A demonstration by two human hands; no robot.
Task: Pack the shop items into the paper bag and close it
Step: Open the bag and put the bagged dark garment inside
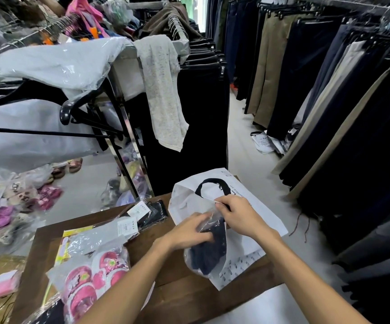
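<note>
white paper bag (254,220) lying flat at the table's (184,298) right edge, mouth facing away | dark garment in clear plastic (206,253) sitting on it | pink-print packet (91,274) lying near left edge

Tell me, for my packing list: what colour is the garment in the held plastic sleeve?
Dark navy garment, head view.

I see my left hand (190,231) and right hand (238,215) gripping a plastic-wrapped dark garment (209,250) at the white paper bag (254,220). Left of the bag, more wrapped items (91,270) lie on the wooden table (177,291).
</note>
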